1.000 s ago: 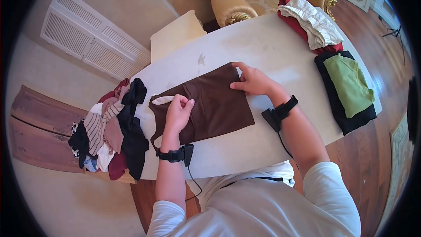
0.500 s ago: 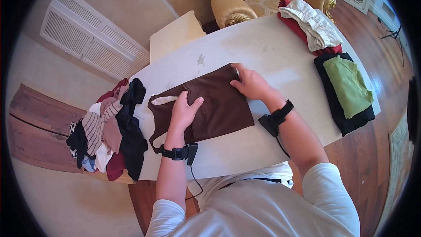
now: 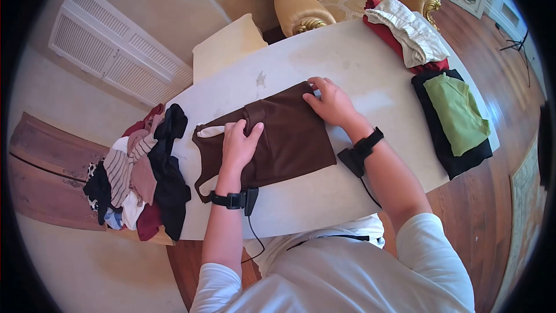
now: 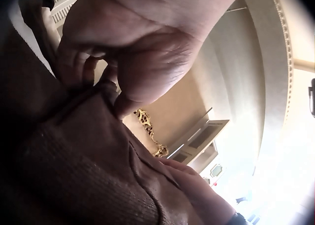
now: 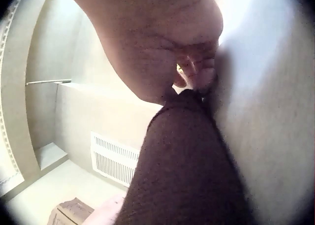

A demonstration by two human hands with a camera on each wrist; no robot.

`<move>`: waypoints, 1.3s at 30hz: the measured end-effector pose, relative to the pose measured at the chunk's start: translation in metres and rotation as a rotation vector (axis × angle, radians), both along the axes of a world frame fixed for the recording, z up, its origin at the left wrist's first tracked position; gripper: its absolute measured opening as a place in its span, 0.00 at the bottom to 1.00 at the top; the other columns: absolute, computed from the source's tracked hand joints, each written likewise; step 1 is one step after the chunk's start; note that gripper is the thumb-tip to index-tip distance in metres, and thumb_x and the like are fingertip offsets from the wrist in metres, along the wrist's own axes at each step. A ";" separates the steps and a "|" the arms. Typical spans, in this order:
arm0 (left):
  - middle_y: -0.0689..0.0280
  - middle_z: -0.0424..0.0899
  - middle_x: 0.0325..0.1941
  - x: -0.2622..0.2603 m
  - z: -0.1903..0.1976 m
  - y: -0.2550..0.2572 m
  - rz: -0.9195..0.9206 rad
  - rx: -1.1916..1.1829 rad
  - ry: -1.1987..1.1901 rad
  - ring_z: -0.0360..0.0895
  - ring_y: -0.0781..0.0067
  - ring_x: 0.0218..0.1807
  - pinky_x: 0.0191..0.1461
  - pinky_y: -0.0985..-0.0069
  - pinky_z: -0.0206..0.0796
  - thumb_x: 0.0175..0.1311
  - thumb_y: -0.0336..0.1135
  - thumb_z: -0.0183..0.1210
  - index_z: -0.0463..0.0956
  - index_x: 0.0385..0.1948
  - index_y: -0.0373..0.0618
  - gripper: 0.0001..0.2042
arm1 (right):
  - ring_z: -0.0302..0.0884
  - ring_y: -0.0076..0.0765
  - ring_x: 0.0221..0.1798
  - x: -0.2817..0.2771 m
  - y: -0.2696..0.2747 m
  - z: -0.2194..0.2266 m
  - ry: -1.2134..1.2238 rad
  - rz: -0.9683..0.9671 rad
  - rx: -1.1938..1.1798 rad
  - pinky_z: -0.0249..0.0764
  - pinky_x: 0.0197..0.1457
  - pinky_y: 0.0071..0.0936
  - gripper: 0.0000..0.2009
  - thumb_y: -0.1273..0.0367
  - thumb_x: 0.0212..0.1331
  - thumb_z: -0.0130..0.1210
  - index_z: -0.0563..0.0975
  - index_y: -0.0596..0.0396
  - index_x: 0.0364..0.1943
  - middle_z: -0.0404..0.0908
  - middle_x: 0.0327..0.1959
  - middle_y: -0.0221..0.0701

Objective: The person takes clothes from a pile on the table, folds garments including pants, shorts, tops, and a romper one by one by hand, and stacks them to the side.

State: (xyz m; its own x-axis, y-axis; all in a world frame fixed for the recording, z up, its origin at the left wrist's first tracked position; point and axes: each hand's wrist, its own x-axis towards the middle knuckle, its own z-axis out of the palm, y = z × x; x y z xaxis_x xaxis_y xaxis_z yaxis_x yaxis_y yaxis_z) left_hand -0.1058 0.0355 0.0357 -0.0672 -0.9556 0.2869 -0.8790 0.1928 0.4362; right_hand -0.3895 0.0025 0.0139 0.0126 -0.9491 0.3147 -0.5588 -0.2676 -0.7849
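The brown garment (image 3: 298, 133) lies on the bench (image 3: 347, 52), right of the clothing heap (image 3: 167, 168). Left hand (image 3: 237, 149): fingers clamped on a raised fold. Right hand (image 3: 334, 104): fingers clamped on the far right corner.

Bare left hand (image 3: 239, 148), bare right hand (image 3: 335, 104). White short-sleeved T-shirt (image 3: 359, 275), greyish in shadow, softly creased; left sleeve (image 3: 217, 287) and right sleeve (image 3: 434, 249) loose, plain-hemmed. White lower garment (image 3: 372, 228) showing beyond near edge of tabletop (image 3: 310, 208), narrow black band (image 3: 341, 237) across it. Left wrist strap (image 3: 225, 199) black, with wedge-shaped black left housing (image 3: 251, 200); thin black left cable (image 3: 263, 244), curving. Right wrist strap (image 3: 369, 141) black, dark angular right housing (image 3: 350, 162), thin black right cable (image 3: 370, 193).
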 end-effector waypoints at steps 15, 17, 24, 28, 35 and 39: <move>0.46 0.81 0.31 -0.007 0.015 -0.004 0.010 0.172 0.137 0.80 0.46 0.35 0.43 0.61 0.71 0.65 0.50 0.65 0.77 0.43 0.32 0.24 | 0.82 0.53 0.51 0.001 -0.018 -0.010 -0.079 -0.045 -0.020 0.78 0.56 0.42 0.16 0.65 0.61 0.62 0.81 0.52 0.52 0.82 0.52 0.42; 0.45 0.82 0.32 -0.008 0.017 -0.003 0.031 0.202 0.106 0.80 0.45 0.36 0.43 0.60 0.71 0.65 0.51 0.65 0.77 0.43 0.32 0.24 | 0.81 0.53 0.52 0.005 -0.017 -0.011 -0.051 -0.045 -0.103 0.78 0.57 0.42 0.16 0.65 0.61 0.62 0.81 0.52 0.53 0.82 0.54 0.42; 0.47 0.81 0.31 -0.003 0.009 -0.004 0.008 0.157 0.068 0.80 0.46 0.35 0.42 0.60 0.70 0.67 0.51 0.63 0.76 0.40 0.34 0.23 | 0.81 0.52 0.51 0.004 -0.014 -0.003 0.086 0.016 0.004 0.78 0.57 0.42 0.14 0.64 0.62 0.61 0.82 0.51 0.50 0.81 0.48 0.40; 0.49 0.79 0.29 -0.006 0.015 -0.003 0.025 0.178 0.109 0.78 0.48 0.33 0.40 0.60 0.70 0.68 0.50 0.62 0.75 0.38 0.35 0.21 | 0.82 0.51 0.49 0.002 -0.014 0.001 0.050 0.040 0.024 0.78 0.55 0.42 0.09 0.65 0.62 0.61 0.83 0.50 0.43 0.81 0.45 0.40; 0.51 0.77 0.27 -0.010 0.018 -0.002 0.077 0.189 0.058 0.77 0.50 0.32 0.39 0.60 0.69 0.72 0.50 0.59 0.73 0.37 0.37 0.20 | 0.83 0.43 0.42 0.005 -0.028 -0.013 -0.285 -0.010 0.000 0.79 0.49 0.38 0.06 0.68 0.62 0.63 0.83 0.52 0.40 0.81 0.41 0.39; 0.52 0.80 0.30 -0.008 0.018 -0.004 0.053 0.174 0.140 0.79 0.51 0.34 0.42 0.61 0.70 0.72 0.52 0.58 0.76 0.40 0.38 0.21 | 0.83 0.40 0.40 0.001 -0.032 -0.019 -0.391 0.004 0.017 0.79 0.49 0.35 0.05 0.69 0.62 0.63 0.83 0.54 0.39 0.82 0.39 0.40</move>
State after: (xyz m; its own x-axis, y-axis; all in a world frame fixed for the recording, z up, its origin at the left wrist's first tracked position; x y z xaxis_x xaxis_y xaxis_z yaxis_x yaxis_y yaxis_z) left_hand -0.1140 0.0313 0.0539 0.0132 -0.9926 0.1206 -0.8144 0.0593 0.5772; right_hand -0.3883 -0.0298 -0.0056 -0.1012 -0.9544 0.2808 -0.2151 -0.2546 -0.9428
